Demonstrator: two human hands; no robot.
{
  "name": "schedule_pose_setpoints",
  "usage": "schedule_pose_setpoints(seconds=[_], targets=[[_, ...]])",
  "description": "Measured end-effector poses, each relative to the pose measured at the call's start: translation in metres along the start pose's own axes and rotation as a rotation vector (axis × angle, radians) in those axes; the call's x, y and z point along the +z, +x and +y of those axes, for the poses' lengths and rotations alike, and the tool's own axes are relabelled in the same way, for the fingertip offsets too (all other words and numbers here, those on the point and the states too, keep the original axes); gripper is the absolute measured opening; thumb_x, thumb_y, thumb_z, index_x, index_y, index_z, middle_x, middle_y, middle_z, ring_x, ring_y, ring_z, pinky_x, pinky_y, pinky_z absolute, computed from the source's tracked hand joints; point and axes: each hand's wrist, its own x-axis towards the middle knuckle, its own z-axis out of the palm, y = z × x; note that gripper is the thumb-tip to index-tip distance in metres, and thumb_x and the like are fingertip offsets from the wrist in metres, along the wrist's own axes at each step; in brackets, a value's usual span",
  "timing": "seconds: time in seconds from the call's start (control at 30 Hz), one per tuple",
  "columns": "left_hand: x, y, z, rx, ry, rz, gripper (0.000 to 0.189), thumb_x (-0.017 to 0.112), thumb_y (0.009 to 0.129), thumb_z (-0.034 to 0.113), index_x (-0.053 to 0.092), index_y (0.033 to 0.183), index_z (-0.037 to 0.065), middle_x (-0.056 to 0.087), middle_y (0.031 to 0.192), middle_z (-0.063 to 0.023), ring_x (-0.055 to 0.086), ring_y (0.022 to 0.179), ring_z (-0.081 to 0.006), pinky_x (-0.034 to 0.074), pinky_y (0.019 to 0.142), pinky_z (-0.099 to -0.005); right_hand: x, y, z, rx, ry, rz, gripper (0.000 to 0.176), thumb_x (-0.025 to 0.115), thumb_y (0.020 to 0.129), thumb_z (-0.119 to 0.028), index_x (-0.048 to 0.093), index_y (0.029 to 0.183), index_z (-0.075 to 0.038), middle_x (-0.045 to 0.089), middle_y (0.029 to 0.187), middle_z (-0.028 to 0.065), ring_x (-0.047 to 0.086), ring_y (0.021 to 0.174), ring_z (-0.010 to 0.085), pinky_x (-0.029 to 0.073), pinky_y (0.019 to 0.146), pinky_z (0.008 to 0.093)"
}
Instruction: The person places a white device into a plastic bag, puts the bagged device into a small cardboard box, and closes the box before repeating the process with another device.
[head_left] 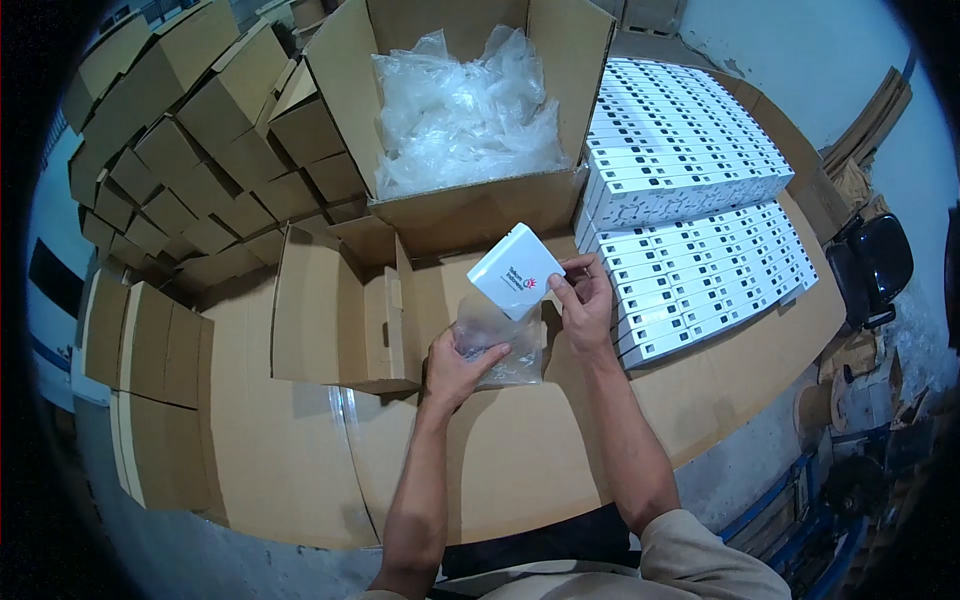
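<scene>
In the middle of the view, my right hand (584,305) pinches the right edge of a white square box (513,268) with a red logo and dark print on its face. The box is tilted, and its lower corner overlaps the mouth of a clear plastic bag (512,366). My left hand (462,368) grips the bag's left side, thumb across the front. Just left of the bag stands an open cardboard box (330,310) with its flaps up.
A large carton (470,205) full of crumpled clear bags (465,115) stands behind. Long rows of similar white boxes (705,270) are stacked at the right. Piled cardboard boxes (190,150) fill the back left, with others (155,390) at the left edge. Cardboard (270,430) covers the table.
</scene>
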Motion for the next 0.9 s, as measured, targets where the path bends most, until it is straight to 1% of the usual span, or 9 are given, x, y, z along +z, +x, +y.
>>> schedule_pose_setpoints(seconds=[0.13, 0.23, 0.3, 0.43, 0.63, 0.73, 0.83, 0.9], targets=[[0.0, 0.0, -0.004, 0.011, 0.019, 0.003, 0.052, 0.091, 0.078, 0.019, 0.067, 0.12, -0.003, 0.075, 0.109, -0.0126, 0.071, 0.099, -0.0201, 0.056, 0.091, -0.0356, 0.0, 0.0, 0.002, 0.01, -0.008, 0.005, 0.023, 0.072, 0.095, -0.007, 0.054, 0.109, -0.003, 0.064, 0.1, 0.0057, 0.062, 0.093, 0.0118, 0.051, 0.084, 0.0285], [0.0, 0.002, -0.01, 0.029, 0.016, 0.004, 0.05, 0.091, 0.078, 0.019, 0.069, 0.118, -0.003, 0.076, 0.107, -0.0124, 0.072, 0.097, -0.0199, 0.056, 0.09, -0.0356, -0.003, -0.001, 0.006, 0.039, 0.016, -0.032, 0.023, 0.067, 0.096, -0.001, 0.052, 0.113, -0.004, 0.062, 0.104, 0.006, 0.06, 0.099, 0.013, 0.048, 0.09, 0.0306], [0.0, 0.002, -0.01, 0.031, 0.029, -0.004, 0.049, 0.091, 0.078, 0.019, 0.069, 0.116, -0.002, 0.076, 0.106, -0.0121, 0.072, 0.096, -0.0197, 0.056, 0.089, -0.0356, -0.003, -0.002, 0.004, 0.045, 0.003, -0.031, 0.024, 0.066, 0.095, -0.001, 0.052, 0.113, -0.004, 0.062, 0.104, 0.0055, 0.059, 0.098, 0.0129, 0.047, 0.089, 0.0301], [0.0, 0.002, -0.007, 0.044, 0.054, -0.02, 0.049, 0.091, 0.078, 0.017, 0.069, 0.117, -0.003, 0.075, 0.108, -0.0111, 0.071, 0.098, -0.0183, 0.057, 0.09, -0.0357, -0.003, -0.002, 0.002, 0.054, 0.012, -0.035, 0.025, 0.066, 0.093, 0.0, 0.052, 0.114, -0.005, 0.06, 0.103, 0.0047, 0.058, 0.098, 0.0128, 0.046, 0.089, 0.0296], [0.0, 0.003, -0.008, 0.043, 0.065, -0.026, 0.051, 0.091, 0.078, 0.016, 0.068, 0.12, -0.003, 0.075, 0.109, -0.0115, 0.07, 0.099, -0.0185, 0.057, 0.091, -0.0361, -0.006, -0.002, 0.003, 0.072, 0.019, -0.025, 0.026, 0.067, 0.093, 0.0, 0.053, 0.114, -0.005, 0.061, 0.104, 0.0051, 0.059, 0.097, 0.0128, 0.046, 0.089, 0.0295], [0.001, 0.002, -0.006, 0.063, 0.062, -0.016, 0.051, 0.091, 0.077, 0.017, 0.069, 0.119, -0.003, 0.075, 0.108, -0.0113, 0.071, 0.098, -0.0187, 0.057, 0.09, -0.0361, -0.003, -0.002, -0.003, 0.052, -0.018, -0.046, 0.025, 0.068, 0.092, 0.0, 0.054, 0.113, -0.004, 0.061, 0.103, 0.005, 0.06, 0.096, 0.0124, 0.048, 0.087, 0.0288], [0.003, 0.003, -0.01, 0.107, 0.011, -0.007, 0.052, 0.091, 0.077, 0.019, 0.069, 0.119, -0.002, 0.076, 0.105, -0.0115, 0.072, 0.096, -0.0189, 0.057, 0.088, -0.0359, 0.001, -0.002, -0.005, 0.021, -0.105, -0.094, 0.024, 0.072, 0.092, -0.005, 0.056, 0.111, -0.002, 0.062, 0.097, 0.004, 0.061, 0.091, 0.0106, 0.049, 0.081, 0.0276], [0.003, 0.003, -0.012, 0.107, -0.001, 0.003, 0.053, 0.091, 0.077, 0.019, 0.068, 0.12, -0.002, 0.076, 0.106, -0.0118, 0.072, 0.097, -0.0189, 0.057, 0.089, -0.0358, 0.001, -0.002, 0.0, 0.033, -0.112, -0.11, 0.024, 0.072, 0.092, -0.005, 0.057, 0.111, -0.002, 0.063, 0.099, 0.0045, 0.061, 0.091, 0.0108, 0.049, 0.082, 0.0279]])
